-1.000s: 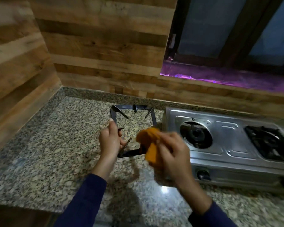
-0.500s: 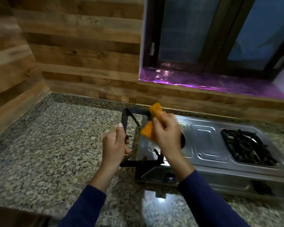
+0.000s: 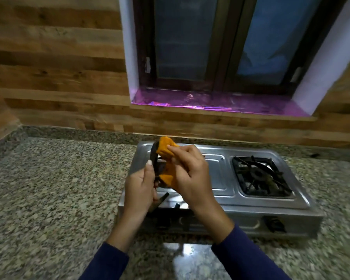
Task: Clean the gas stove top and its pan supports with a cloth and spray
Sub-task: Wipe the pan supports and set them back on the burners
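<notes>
A steel two-burner gas stove [image 3: 214,170] sits on the granite counter [image 3: 55,184]. My left hand [image 3: 139,188] grips a black pan support [image 3: 154,158], held on edge above the stove's left side. My right hand [image 3: 190,174] pinches an orange cloth [image 3: 166,150] that wraps over the support's upper bar. The left burner is hidden behind my hands. A second black pan support [image 3: 259,176] lies in place over the right burner. No spray bottle is in view.
Wood-panelled walls rise behind the counter and at the left. A window with a purple-lit sill [image 3: 220,104] sits above the stove. Black knobs [image 3: 274,224] stick out of the stove's front face.
Both hands have carried the pan support rightward from the counter to over the stove's left side. The support has turned from nearly flat to on edge, and the cloth now wraps its top bar.
</notes>
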A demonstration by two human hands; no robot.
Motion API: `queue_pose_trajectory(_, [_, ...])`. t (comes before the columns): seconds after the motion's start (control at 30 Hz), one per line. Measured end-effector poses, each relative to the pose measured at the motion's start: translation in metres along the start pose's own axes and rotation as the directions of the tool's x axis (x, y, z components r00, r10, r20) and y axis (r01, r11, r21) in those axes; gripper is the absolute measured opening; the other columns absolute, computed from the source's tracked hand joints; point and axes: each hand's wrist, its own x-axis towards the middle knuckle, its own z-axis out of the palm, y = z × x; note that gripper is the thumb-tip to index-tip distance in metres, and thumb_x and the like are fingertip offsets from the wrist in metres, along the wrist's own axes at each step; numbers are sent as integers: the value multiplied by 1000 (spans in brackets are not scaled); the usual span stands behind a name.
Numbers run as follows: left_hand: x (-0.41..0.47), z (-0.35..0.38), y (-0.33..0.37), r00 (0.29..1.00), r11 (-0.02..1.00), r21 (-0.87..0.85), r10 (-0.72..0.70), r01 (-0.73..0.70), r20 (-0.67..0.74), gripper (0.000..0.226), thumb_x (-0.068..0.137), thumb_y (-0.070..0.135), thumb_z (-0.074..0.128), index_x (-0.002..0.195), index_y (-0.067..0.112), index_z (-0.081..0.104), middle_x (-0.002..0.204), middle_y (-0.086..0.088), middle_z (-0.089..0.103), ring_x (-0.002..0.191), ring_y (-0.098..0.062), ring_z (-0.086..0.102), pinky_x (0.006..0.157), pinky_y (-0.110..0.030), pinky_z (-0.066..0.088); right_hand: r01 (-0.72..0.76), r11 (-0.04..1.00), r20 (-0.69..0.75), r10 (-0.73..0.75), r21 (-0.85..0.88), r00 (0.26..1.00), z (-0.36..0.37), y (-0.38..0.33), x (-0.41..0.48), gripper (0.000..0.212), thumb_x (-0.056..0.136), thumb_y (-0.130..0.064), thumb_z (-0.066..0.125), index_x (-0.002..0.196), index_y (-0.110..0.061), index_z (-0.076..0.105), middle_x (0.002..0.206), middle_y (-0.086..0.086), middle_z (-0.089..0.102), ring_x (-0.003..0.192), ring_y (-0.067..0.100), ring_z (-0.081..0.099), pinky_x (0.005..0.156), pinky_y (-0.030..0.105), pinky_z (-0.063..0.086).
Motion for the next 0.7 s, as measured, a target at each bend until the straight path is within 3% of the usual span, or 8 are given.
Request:
queue_pose_trajectory(0.07, [-6,13,4,997,998,37,57,-59,46,62,104,41,38,53,10,54,41,-7,52,38,-18,51,45,-35,40,54,998,-50,-56,-38,997,-17,1,-7,39,89,-1,55,125,-12,67,109,4,60,104,21,56,89,31,46])
queue_pose_trajectory(0.2, [-5,37,11,993,995,80,44,-53,110,58,105,30,42,52,8,52,41,-5,50,37,-10,47,45,-32,34,119,983,129,-101,-143,987,-25,9,-24,44,90,-6,51,132,-13,62,116,8,58,107,24,50,95,26,41])
queue_pose_trajectory(0.3, [-6,52,10,977,995,-58,-72,85,199,66,101,50,34,56,5,52,40,-10,48,36,-16,48,43,-26,37,23,993,136,-6,-120,991,-40,29,-45,46,89,-4,53,132,-17,61,117,5,57,109,19,48,96,19,38])
queue_pose_trajectory(0.37, [-5,59,11,965,989,-43,-130,143,230,72,94,59,29,58,2,55,39,-9,47,35,-15,47,44,-26,39,-46,990,138,65,-135,988,-54,45,-65,44,89,-11,50,130,-19,63,115,2,57,108,18,50,93,24,42])
queue_pose_trajectory(0.47, [-1,74,15,958,986,-29,-155,167,239,68,101,51,29,59,5,54,37,-5,48,35,-14,46,49,-29,39,-173,978,107,186,-114,977,-81,65,-96,41,90,-11,48,126,-20,66,115,-1,58,110,16,54,90,30,47])
queue_pose_trajectory(0.53, [4,81,16,959,984,-36,-164,177,229,65,103,49,30,59,7,54,37,-3,48,34,-14,46,50,-30,39,-251,968,-45,250,-18,967,-96,67,-109,37,92,-3,51,121,-16,68,113,-1,60,109,13,58,89,24,48])
queue_pose_trajectory(0.63, [2,98,14,941,968,-65,-218,242,257,65,102,53,31,59,10,54,38,-3,48,34,-16,45,48,-30,38,-421,863,-424,505,281,752,-122,70,-127,26,97,-2,51,112,-16,67,102,-6,67,97,6,64,78,15,51])
queue_pose_trajectory(0.7, [1,103,12,931,959,-67,-249,275,266,66,102,54,31,59,10,54,39,-4,47,34,-16,44,46,-29,37,-512,759,-511,650,402,562,-139,90,-142,24,100,-3,49,114,-15,64,99,-4,69,92,7,66,71,13,51])
